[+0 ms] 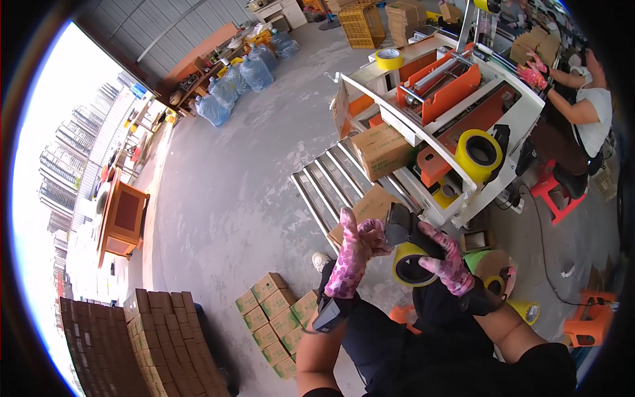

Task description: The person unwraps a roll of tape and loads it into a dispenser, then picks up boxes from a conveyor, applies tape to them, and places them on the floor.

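Black and bulky, a tape dispenser [399, 225] is held over the lap by the right hand [452, 263], which is closed around its body; a yellow tape roll [404, 252] is carried at its underside. The left hand [348, 260] is held open just beside the dispenser's front end, its thumb raised apart from the bent fingers; whether contact is made cannot be told. Both are covered by pink-patterned gloves. Just beyond, a carton [375, 204] is partly hidden behind the dispenser, near a metal roller conveyor [324, 186]. To the left, small cartons [276, 321] are stacked on the floor. Farther forward, another carton [382, 151] is seen at the mouth of an orange-and-white machine [439, 87], on whose near side a large yellow roll [465, 149] is mounted. At the far side, a co-worker [591, 109] is seated, with pink gloves worn too. Farthest back, clear blue bottles [255, 73] are lined up beside a cluttered counter and a yellow crate [362, 27] is stood.
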The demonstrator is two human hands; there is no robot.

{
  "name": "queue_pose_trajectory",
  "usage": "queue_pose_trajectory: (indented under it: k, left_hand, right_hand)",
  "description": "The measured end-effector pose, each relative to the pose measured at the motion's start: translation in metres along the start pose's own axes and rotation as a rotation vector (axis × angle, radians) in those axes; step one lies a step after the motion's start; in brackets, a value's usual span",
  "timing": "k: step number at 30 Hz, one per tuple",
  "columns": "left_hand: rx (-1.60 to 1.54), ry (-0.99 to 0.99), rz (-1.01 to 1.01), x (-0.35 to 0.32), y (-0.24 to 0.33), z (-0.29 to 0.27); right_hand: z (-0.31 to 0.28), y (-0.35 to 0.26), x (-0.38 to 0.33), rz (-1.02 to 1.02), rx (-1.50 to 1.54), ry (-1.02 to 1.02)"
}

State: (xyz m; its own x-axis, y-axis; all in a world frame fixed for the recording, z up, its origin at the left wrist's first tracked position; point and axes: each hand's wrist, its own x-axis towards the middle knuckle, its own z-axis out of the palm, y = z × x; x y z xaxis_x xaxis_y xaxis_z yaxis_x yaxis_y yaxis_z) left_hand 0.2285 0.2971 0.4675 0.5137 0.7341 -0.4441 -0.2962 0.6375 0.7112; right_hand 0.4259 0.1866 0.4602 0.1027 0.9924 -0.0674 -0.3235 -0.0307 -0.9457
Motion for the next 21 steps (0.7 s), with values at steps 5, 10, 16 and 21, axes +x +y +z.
queue_pose_trajectory:
  k: [5,10,16,21]
  left_hand:
    - [0.22,0.018,0.095,-0.021,0.016,0.027]
    - [0.745,0.102,0.284,0.005,0.017,0.005]
    - [0.696,0.022,0.43,0.092,0.105,-0.118]
    - [0.996,0.192,0.198,0.13,0.074,-0.121]
  right_hand:
    - [0.003,0.006,-0.011,-0.616,-0.837,-0.022]
    - [0.005,-0.001,-0.015,-0.558,-1.059,0.008]
    - [-0.013,0.003,-0.072,-0.403,-1.202,0.028]
    - [-0.014,0.021,-0.074,-0.235,-1.262,0.052]
